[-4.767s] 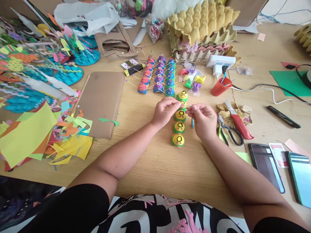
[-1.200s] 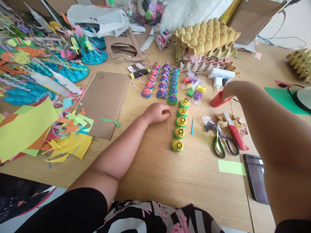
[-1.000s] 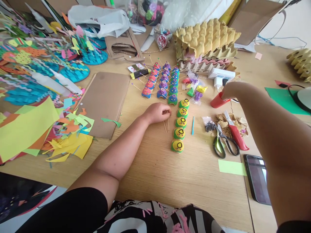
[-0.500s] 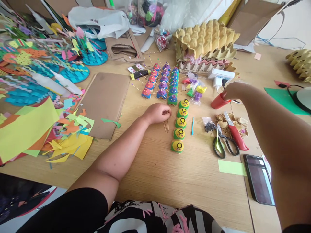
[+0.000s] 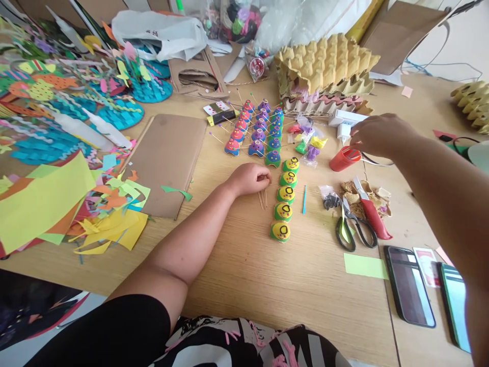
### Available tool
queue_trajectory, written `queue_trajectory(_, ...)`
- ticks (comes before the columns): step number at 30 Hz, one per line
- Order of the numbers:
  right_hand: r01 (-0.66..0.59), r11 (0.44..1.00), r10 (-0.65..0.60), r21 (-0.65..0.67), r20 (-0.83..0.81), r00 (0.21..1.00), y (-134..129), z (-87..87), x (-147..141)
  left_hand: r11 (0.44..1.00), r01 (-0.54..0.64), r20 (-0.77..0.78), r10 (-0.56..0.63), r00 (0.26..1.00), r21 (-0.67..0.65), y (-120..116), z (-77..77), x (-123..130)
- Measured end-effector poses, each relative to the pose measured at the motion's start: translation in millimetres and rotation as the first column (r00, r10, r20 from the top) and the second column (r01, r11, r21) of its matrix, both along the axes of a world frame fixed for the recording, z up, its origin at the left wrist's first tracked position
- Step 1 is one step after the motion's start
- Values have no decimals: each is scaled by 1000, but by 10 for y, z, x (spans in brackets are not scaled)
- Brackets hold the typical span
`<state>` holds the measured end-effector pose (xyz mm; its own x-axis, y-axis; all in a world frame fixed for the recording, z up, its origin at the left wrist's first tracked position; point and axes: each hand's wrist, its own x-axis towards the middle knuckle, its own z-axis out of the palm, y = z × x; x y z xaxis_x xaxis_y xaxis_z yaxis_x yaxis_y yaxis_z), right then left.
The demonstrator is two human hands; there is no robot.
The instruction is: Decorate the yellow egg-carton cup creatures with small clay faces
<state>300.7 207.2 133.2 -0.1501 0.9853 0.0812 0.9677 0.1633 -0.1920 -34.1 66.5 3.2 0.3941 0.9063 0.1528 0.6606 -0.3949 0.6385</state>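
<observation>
My left hand (image 5: 252,178) rests on the table with its fingers curled closed around several thin wooden toothpicks (image 5: 263,199), whose ends stick out below it. Just right of it runs a row of yellow-and-green painted egg-carton cups (image 5: 286,194) with smiling faces and black rings on top. Over the mouth of a red cup (image 5: 345,158), my right hand (image 5: 376,133) is bent down with its fingers drawn together; what lies between the fingertips is hidden. Behind my left hand stand rows of red, purple and blue painted cups (image 5: 256,133) with pins stuck in them.
Scissors (image 5: 353,224), a red-handled knife (image 5: 370,211) and a phone (image 5: 409,285) lie on the right. A blue stick (image 5: 304,200) lies beside the yellow row. Cardboard (image 5: 164,158) and paper scraps (image 5: 110,214) cover the left; egg trays (image 5: 324,66) are stacked behind.
My right hand has risen off the red cup and now hovers over its opening, which has come into view. My left hand has stayed in place with the toothpicks.
</observation>
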Motion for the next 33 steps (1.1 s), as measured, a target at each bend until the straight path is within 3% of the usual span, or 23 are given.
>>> queue_trajectory(1, -83, 991, 102, -104, 195, 976, -77, 104, -30, 1000, -2, 6, 2, 1000, -6, -1, 3, 3)
queue_trajectory(2, -81, 985, 125, -151, 315, 941, -150, 204, -48, 1000, -4, 11, 5, 1000, -11, -3, 6, 7)
queue_trajectory(5, -3, 995, 47, -100, 440, 897, -383, 433, -56, 1000, -6, 31, 6, 999, -25, -6, 9, 12)
queue_trajectory(6, 10, 999, 3, -30, 410, 912, -478, 469, -58, 1000, -4, 40, 6, 999, -31, -6, 7, 12)
queue_trajectory(8, 149, 988, -152, 33, 235, 960, -706, 450, -89, 999, -6, 56, 8, 998, -42, -8, 0, 9)
queue_trajectory(9, 187, 981, -191, 58, 65, 979, -836, 389, -124, 999, -9, 64, 12, 998, -47, -9, -6, 8)
queue_trajectory(10, 166, 985, -154, 55, -170, 973, -973, 293, -176, 999, -15, 72, 18, 997, -51, -10, -11, 8)
queue_trajectory(11, 109, 994, -91, 19, -420, 903, -1112, 167, -245, 998, -21, 83, 25, 996, -53, -12, -16, 9)
queue_trajectory(13, 6, 998, -48, -56, -790, 611, -1374, -145, -423, 999, -41, 115, 44, 992, -29, -16, -23, 22)
queue_trajectory(14, -37, 997, -42, -68, -873, 485, -1492, -309, -526, 998, -57, 139, 56, 989, 2, -18, -23, 33)
queue_trajectory(16, -80, 993, -52, -82, -947, 316, -1691, -608, -730, 986, -104, 196, 78, 978, 129, -21, -20, 67)
queue_trajectory(18, -30, 999, -34, -43, -966, 256, -1834, -830, -893, 961, -154, 293, 82, 953, 231, -24, -12, 110)
queue_trajectory(21, 41, 991, 101, 127, -911, 399, -1932, -1026, -1000, 925, -213, 444, 54, 894, 315, -40, 7, 176)
queue_trajectory(23, 22, 966, 206, 258, -818, 536, -1929, -1099, -995, 920, -211, 483, 28, 875, 329, -64, 29, 214)
queue_trajectory(25, -8, 940, 271, 340, -736, 620, -1893, -1149, -968, 922, -177, 487, -14, 873, 345, -97, 59, 245)
queue_trajectory(29, -94, 899, 364, 428, -607, 706, -1819, -1196, -939, 863, -68, 309, -104, 945, 500, -152, 107, 291)
queue_trajectory(33, -178, 858, 448, 481, -531, 719, -1825, -1184, -951, 770, 23, 85, -100, 991, 638, -172, 95, 320)
